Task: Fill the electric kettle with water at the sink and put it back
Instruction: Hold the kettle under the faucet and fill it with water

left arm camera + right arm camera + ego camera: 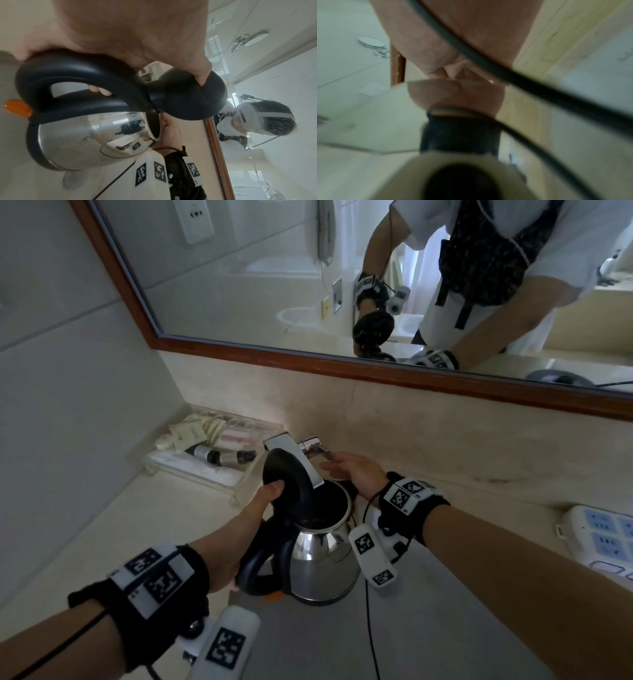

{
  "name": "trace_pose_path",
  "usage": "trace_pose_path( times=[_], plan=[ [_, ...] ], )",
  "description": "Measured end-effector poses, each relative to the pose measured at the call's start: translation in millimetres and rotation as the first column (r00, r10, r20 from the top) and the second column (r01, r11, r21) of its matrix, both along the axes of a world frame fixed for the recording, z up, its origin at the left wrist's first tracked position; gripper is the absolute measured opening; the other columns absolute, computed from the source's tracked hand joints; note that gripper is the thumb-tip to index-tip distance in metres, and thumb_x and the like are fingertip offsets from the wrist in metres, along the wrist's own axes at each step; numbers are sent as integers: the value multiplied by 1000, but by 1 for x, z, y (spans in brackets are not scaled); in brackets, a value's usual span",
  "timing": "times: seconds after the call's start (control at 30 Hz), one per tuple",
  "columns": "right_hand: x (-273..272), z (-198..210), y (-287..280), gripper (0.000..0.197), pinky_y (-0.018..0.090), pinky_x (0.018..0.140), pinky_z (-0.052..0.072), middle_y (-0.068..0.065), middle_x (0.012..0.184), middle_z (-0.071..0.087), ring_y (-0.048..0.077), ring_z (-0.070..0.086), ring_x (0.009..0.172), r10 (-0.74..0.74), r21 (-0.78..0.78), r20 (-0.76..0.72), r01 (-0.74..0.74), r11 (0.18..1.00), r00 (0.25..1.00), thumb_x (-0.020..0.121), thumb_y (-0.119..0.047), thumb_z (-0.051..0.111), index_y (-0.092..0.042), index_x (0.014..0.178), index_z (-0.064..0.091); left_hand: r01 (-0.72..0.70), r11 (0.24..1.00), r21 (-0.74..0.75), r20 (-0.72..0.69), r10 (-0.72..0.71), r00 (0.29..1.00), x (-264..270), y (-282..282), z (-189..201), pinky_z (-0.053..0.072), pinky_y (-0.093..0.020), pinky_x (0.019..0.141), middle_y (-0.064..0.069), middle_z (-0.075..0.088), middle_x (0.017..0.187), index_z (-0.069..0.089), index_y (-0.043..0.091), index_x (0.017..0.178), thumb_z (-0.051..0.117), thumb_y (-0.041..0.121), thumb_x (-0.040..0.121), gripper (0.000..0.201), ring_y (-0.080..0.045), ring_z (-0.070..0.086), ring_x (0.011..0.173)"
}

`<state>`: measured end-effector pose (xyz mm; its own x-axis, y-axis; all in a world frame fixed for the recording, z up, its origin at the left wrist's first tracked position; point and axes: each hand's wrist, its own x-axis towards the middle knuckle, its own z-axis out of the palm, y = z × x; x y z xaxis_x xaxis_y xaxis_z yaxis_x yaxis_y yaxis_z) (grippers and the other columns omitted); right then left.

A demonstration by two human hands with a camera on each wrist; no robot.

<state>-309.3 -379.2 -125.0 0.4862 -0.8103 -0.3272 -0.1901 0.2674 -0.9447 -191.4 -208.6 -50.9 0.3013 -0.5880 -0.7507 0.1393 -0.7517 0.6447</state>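
The steel electric kettle (322, 563) stands tilted under the chrome faucet spout (294, 457), whose tip hangs over the kettle's open mouth. My left hand (253, 529) grips the black handle (72, 75), and its thumb holds the round black lid (188, 97) up. An orange switch (17, 109) sticks out at the handle's foot. My right hand (352, 474) reaches behind the kettle with its fingers laid on the faucet lever (313, 445). I cannot make out any water flowing. The right wrist view is blurred and shows only my palm (462, 33) and a black cable.
A clear tray of toiletries (205, 446) sits in the back left corner. A wood-framed mirror (308, 361) runs along the wall above the counter. A white power strip (603, 535) lies at the right edge. A thin black cable (371, 628) hangs from my right wrist.
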Motion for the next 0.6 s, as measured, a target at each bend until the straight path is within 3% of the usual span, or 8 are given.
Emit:
trace_pose_path(
  times=[0.03, 0.1, 0.17, 0.3, 0.33, 0.43, 0.6],
  plan=[
    [-2, -2, 2, 32, 29, 94, 46, 11, 102, 71, 25, 61, 105, -28, 36, 21, 27, 999, 999, 89, -5, 48, -2, 118, 62, -5, 1000, 11, 5, 5, 1000, -1, 1, -1, 46, -30, 60, -15, 64, 81, 62, 4, 82, 43, 70, 79, 68, -29, 60, 73],
    [-7, -7, 8, 24, 27, 80, 50, 1, 76, 74, 21, 64, 86, -69, 110, 49, 63, 992, 996, 87, -2, 49, -8, 94, 71, -13, 1000, 20, 17, 12, 1000, -1, 2, -1, 45, -30, 57, -14, 63, 79, 60, 5, 80, 43, 69, 78, 67, -28, 60, 71],
    [-12, -9, 14, 28, 28, 69, 51, 3, 76, 71, 20, 62, 77, -102, 144, 54, 94, 985, 993, 85, -2, 46, -13, 75, 70, 0, 1000, 14, 23, 0, 1000, -1, 4, -4, 46, -30, 60, -14, 64, 81, 61, 5, 82, 43, 71, 77, 69, -28, 61, 72],
    [-18, -10, 30, 35, 20, 44, 46, 2, 70, 66, 14, 61, 57, -145, 126, 68, 136, 983, 987, 85, -7, 41, -17, 69, 70, 9, 1000, 14, 24, -9, 1000, -3, 8, -5, 46, -30, 62, -15, 66, 87, 63, 5, 83, 43, 72, 76, 71, -29, 62, 77],
    [-18, -7, 34, 36, 18, 42, 45, 1, 68, 65, 12, 61, 55, -151, 121, 72, 141, 983, 986, 85, -6, 41, -18, 68, 70, 3, 1000, 7, 19, -3, 1000, -3, 8, -4, 47, -31, 64, -17, 66, 90, 63, 4, 85, 44, 73, 75, 72, -30, 62, 79],
    [-17, -3, 38, 38, 24, 58, 47, 1, 73, 65, 17, 61, 70, -187, 112, 73, 178, 978, 980, 83, -3, 41, -19, 63, 69, 9, 999, -33, 1, -9, 1000, -1, 8, 0, 47, -32, 69, -21, 67, 97, 66, 2, 90, 39, 71, 79, 75, -31, 63, 85],
    [-15, 5, 47, 36, 22, 49, 44, 3, 71, 65, 16, 60, 61, -242, 149, 71, 229, 962, 968, 83, -4, 42, -18, 63, 68, 39, 998, -53, 24, -37, 999, -2, 10, 2, 45, -32, 66, -17, 66, 83, 64, 4, 80, 37, 68, 82, 70, -28, 61, 76]
  ],
)
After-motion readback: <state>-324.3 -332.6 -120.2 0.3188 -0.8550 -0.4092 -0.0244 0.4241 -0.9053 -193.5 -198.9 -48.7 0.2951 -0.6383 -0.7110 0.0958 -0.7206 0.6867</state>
